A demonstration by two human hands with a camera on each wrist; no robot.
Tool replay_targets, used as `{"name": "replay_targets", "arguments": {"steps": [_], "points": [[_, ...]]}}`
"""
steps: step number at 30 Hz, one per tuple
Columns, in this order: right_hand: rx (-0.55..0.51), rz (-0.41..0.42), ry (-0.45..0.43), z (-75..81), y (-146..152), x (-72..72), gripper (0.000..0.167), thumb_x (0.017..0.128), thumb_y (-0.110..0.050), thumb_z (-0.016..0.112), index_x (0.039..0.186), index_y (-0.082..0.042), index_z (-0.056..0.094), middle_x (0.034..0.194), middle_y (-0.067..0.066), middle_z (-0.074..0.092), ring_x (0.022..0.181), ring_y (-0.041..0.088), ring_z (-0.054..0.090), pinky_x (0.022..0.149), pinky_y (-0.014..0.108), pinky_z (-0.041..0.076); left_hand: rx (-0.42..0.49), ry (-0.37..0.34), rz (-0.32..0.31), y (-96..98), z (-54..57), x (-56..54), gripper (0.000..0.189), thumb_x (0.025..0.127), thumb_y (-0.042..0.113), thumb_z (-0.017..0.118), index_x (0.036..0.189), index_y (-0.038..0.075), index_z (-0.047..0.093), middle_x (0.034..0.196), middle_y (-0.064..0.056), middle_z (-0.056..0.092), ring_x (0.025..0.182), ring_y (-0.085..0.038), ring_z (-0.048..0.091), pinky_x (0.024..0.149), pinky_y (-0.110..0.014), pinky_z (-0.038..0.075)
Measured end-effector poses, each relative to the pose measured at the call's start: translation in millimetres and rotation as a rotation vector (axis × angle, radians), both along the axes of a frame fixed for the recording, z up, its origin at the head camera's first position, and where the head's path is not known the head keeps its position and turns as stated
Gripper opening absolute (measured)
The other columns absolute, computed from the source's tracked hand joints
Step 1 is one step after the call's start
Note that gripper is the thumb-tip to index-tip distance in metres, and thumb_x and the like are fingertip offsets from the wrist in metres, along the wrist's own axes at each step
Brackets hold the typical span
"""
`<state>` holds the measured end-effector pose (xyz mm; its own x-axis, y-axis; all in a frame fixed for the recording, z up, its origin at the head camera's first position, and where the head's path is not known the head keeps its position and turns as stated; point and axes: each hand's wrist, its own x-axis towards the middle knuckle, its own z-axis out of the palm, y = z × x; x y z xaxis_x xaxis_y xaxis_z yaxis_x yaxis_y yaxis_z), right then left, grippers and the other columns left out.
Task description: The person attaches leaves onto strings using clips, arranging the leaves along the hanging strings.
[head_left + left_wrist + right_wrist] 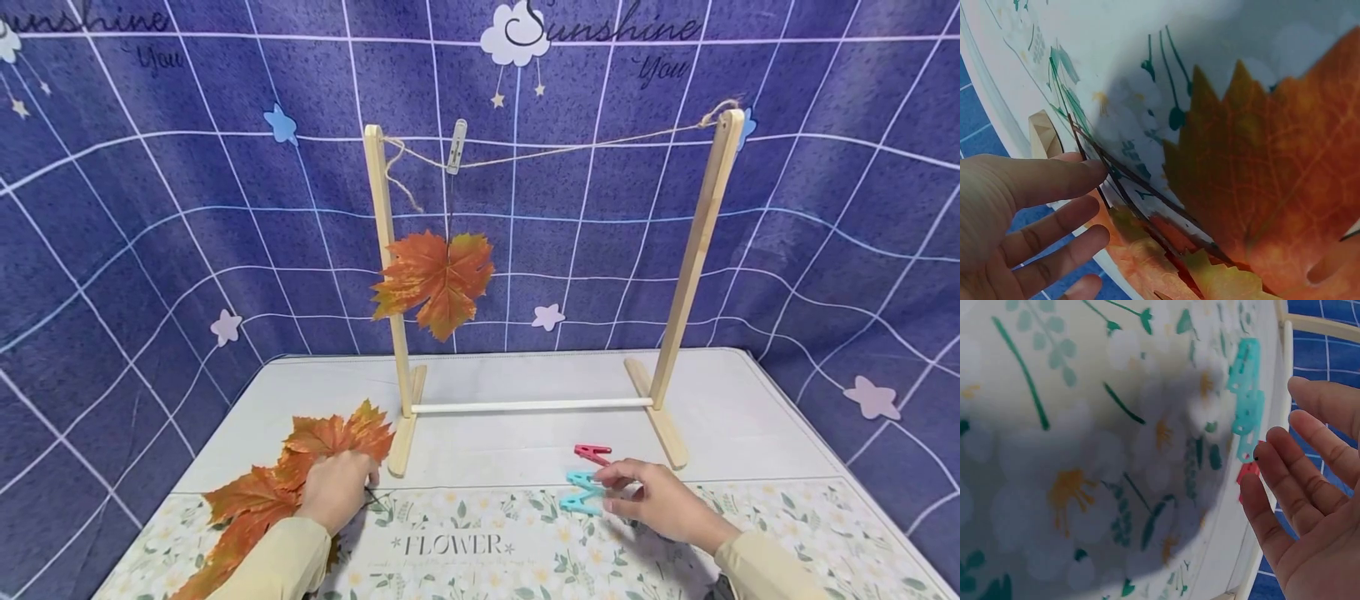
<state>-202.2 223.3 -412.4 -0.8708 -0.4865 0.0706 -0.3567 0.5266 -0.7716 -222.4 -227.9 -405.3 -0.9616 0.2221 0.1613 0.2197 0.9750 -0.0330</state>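
Observation:
Several orange artificial maple leaves [258,500] lie in a pile at the left of the table. My left hand [337,487] is over them, and in the left wrist view its thumb [1079,178] overlaps the thin dark stems [1129,165], the other fingers loosely spread. To the right, my right hand [652,500] reaches with parted fingers beside two turquoise clothespins [581,503] and a red clothespin [592,452]. Its fingertips [1266,453] are right by the clips in the right wrist view. Another leaf [442,283] hangs by its stem from a pale clothespin [456,148] on the string.
A wooden frame stands at the back, with a left post [386,250], a right post [693,258] and a white crossbar [532,406]. Twine [585,147] runs between the post tops. A floral mat [450,575] covers the table front; a blue checked curtain [600,208] hangs behind.

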Motion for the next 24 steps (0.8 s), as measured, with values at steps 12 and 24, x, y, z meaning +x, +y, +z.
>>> {"name": "replay_targets", "arguments": {"steps": [12, 24], "points": [[0.092, 0.021, 0.109, -8.5, -10, -1.2, 0.031, 0.088, -0.018, 0.08, 0.116, -0.009, 0.071, 0.093, -0.004, 0.061, 0.078, 0.009, 0.055, 0.067, 0.027, 0.047, 0.002, 0.029, -0.031, -3.3, -2.9, 0.1, 0.03, 0.075, -0.009, 0.077, 0.068, 0.02, 0.071, 0.073, 0.005, 0.07, 0.064, -0.019, 0.064, 0.064, -0.047, 0.052], [0.164, 0.012, 0.061, -10.8, -16, 0.2, 0.035, 0.081, -0.014, 0.086, 0.112, -0.01, 0.072, 0.085, -0.003, 0.053, 0.068, 0.006, 0.044, 0.061, 0.026, 0.041, 0.023, 0.081, -0.128, -16.4, -3.0, -3.7, 0.028, 0.074, -0.003, 0.081, 0.071, 0.02, 0.066, 0.073, 0.006, 0.066, 0.067, -0.018, 0.063, 0.064, -0.043, 0.049]]}}
